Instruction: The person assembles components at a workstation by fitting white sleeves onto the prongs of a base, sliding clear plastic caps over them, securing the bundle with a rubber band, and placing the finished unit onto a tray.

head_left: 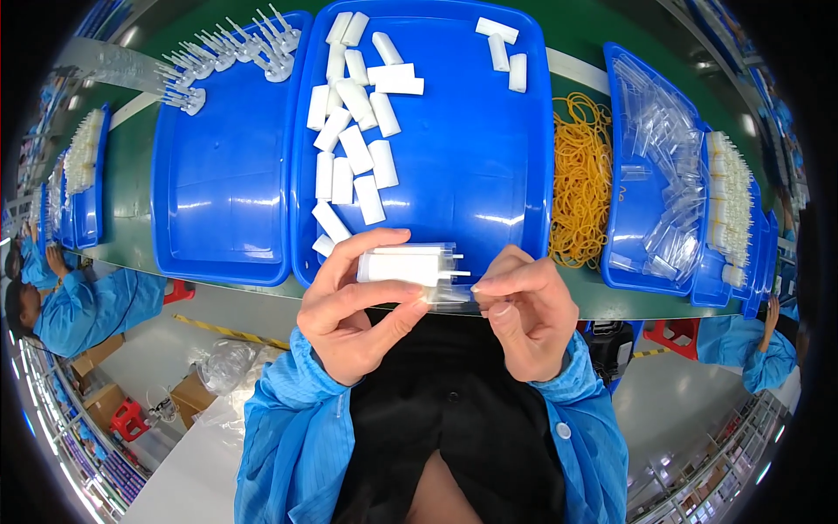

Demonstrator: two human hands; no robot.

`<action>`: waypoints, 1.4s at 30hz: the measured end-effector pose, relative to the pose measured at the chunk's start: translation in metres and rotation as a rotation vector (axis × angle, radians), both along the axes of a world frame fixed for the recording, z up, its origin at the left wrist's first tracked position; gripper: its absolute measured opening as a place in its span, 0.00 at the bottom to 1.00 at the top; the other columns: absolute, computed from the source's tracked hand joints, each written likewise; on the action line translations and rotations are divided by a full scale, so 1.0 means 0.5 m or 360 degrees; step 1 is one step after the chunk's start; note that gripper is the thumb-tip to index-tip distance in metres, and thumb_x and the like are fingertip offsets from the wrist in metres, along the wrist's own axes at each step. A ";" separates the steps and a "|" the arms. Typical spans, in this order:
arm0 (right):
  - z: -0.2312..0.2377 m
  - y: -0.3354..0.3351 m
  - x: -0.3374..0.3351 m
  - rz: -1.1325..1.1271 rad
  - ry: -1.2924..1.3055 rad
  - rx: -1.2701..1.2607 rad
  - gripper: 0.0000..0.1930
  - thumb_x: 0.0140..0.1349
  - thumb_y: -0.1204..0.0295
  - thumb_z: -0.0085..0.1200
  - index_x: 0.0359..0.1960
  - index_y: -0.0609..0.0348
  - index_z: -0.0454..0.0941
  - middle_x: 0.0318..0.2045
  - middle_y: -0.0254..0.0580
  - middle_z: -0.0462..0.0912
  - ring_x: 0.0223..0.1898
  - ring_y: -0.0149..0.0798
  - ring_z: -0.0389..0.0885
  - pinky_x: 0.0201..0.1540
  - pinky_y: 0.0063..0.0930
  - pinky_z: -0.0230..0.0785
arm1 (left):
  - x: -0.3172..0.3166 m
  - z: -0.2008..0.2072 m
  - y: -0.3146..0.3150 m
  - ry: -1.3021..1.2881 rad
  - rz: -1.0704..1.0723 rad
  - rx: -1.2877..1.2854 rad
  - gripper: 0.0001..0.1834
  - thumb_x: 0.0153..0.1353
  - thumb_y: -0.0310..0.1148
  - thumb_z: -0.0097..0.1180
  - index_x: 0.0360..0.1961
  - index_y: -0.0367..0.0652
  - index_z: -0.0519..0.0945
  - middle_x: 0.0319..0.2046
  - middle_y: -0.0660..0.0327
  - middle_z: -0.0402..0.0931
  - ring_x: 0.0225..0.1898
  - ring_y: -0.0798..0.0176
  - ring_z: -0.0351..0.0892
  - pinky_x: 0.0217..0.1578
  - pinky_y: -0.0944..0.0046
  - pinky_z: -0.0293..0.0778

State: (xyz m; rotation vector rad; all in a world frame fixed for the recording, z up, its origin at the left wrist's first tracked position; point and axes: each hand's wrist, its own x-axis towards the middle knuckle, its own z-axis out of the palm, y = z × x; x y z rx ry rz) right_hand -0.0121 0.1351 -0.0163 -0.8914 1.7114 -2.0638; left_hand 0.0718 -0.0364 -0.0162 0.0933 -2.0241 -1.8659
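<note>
My left hand [353, 314] is closed around a white block in a clear plastic sleeve [406, 266], holding it above the near edge of the middle blue tray. Thin white prongs stick out of the sleeve's right end. Beside that end, my right hand [528, 310] has its fingers curled in, with a fingertip at the edge of the clear plastic. Whatever lies between its fingers is too small or hidden to make out. Several white blocks [356, 148] lie loose in the middle tray [471, 166], mostly on its left side.
At the left stands another blue tray [223, 192] with white pronged pieces [231, 48] along its far edge. Yellow rubber bands [580, 183] are heaped right of the middle tray. Beyond them, a blue tray holds clear plastic sleeves [672, 148]. Co-workers in blue sit at both sides.
</note>
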 end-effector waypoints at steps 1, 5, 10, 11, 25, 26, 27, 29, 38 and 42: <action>0.001 0.001 0.000 0.0005 0.0017 0.0016 0.07 0.56 0.81 0.52 0.37 0.66 0.72 0.25 0.40 0.73 0.24 0.27 0.66 0.27 0.18 0.59 | 0.000 0.000 0.002 -0.0007 0.0028 -0.0015 0.12 0.42 0.17 0.65 0.30 0.39 0.81 0.50 0.47 0.68 0.46 0.54 0.75 0.44 0.61 0.74; -0.001 0.004 -0.005 0.0066 -0.0108 -0.0011 0.07 0.57 0.81 0.52 0.37 0.66 0.71 0.25 0.39 0.73 0.24 0.26 0.66 0.27 0.18 0.58 | -0.002 0.003 0.007 0.0002 0.0057 -0.0061 0.12 0.42 0.17 0.65 0.30 0.39 0.81 0.50 0.47 0.68 0.46 0.54 0.75 0.44 0.61 0.74; -0.007 -0.006 0.003 -0.0086 -0.0036 0.0045 0.07 0.57 0.81 0.52 0.37 0.66 0.71 0.25 0.39 0.73 0.24 0.26 0.64 0.27 0.18 0.57 | -0.006 0.000 0.007 0.0013 0.0076 -0.0163 0.11 0.44 0.17 0.64 0.32 0.39 0.81 0.51 0.46 0.67 0.47 0.52 0.74 0.45 0.61 0.74; -0.006 -0.007 0.004 -0.0179 0.0046 0.0095 0.07 0.57 0.81 0.52 0.37 0.66 0.71 0.26 0.39 0.73 0.24 0.25 0.63 0.27 0.18 0.57 | -0.007 0.001 0.005 0.0014 0.0075 -0.0164 0.11 0.44 0.17 0.64 0.32 0.39 0.81 0.51 0.46 0.67 0.47 0.52 0.74 0.45 0.61 0.74; 0.016 0.012 -0.013 -0.0191 0.0178 0.0260 0.07 0.52 0.81 0.55 0.34 0.64 0.75 0.21 0.36 0.72 0.22 0.26 0.62 0.26 0.17 0.56 | 0.008 -0.011 -0.007 -0.0045 -0.0198 0.0428 0.18 0.48 0.18 0.61 0.43 0.30 0.75 0.51 0.37 0.68 0.47 0.51 0.75 0.43 0.62 0.77; 0.014 0.014 -0.018 -0.0204 0.0257 0.0286 0.08 0.52 0.80 0.56 0.35 0.64 0.76 0.21 0.36 0.72 0.22 0.27 0.63 0.25 0.17 0.56 | 0.007 -0.010 -0.004 -0.0059 -0.0185 0.0500 0.20 0.47 0.18 0.62 0.44 0.30 0.75 0.51 0.37 0.67 0.48 0.51 0.75 0.43 0.61 0.77; 0.013 0.015 -0.023 -0.0216 0.0336 0.0312 0.09 0.52 0.80 0.56 0.36 0.63 0.76 0.20 0.36 0.73 0.22 0.27 0.64 0.25 0.18 0.56 | 0.005 -0.011 -0.002 -0.0057 -0.0185 0.0500 0.20 0.47 0.18 0.62 0.44 0.30 0.75 0.51 0.37 0.67 0.48 0.51 0.75 0.43 0.61 0.77; 0.012 0.020 -0.036 -0.0182 0.0414 0.0348 0.09 0.52 0.79 0.56 0.37 0.63 0.76 0.22 0.36 0.73 0.23 0.27 0.64 0.26 0.17 0.57 | 0.003 -0.015 0.001 0.0006 -0.0163 0.0729 0.21 0.47 0.17 0.61 0.45 0.29 0.74 0.51 0.36 0.66 0.49 0.50 0.74 0.46 0.58 0.76; 0.014 0.040 -0.043 -0.0099 -0.0119 0.0426 0.08 0.52 0.78 0.59 0.34 0.64 0.77 0.30 0.37 0.72 0.30 0.27 0.65 0.32 0.17 0.58 | 0.010 -0.025 -0.006 -0.0125 -0.0218 0.0942 0.20 0.47 0.15 0.59 0.44 0.29 0.74 0.50 0.34 0.67 0.50 0.48 0.73 0.49 0.56 0.74; 0.015 0.044 -0.045 -0.0028 -0.0121 0.0296 0.08 0.50 0.77 0.61 0.33 0.63 0.78 0.30 0.37 0.71 0.31 0.29 0.64 0.34 0.19 0.58 | 0.010 -0.018 -0.003 -0.0162 -0.0235 0.0877 0.19 0.47 0.15 0.59 0.44 0.29 0.74 0.50 0.34 0.67 0.49 0.47 0.73 0.49 0.55 0.74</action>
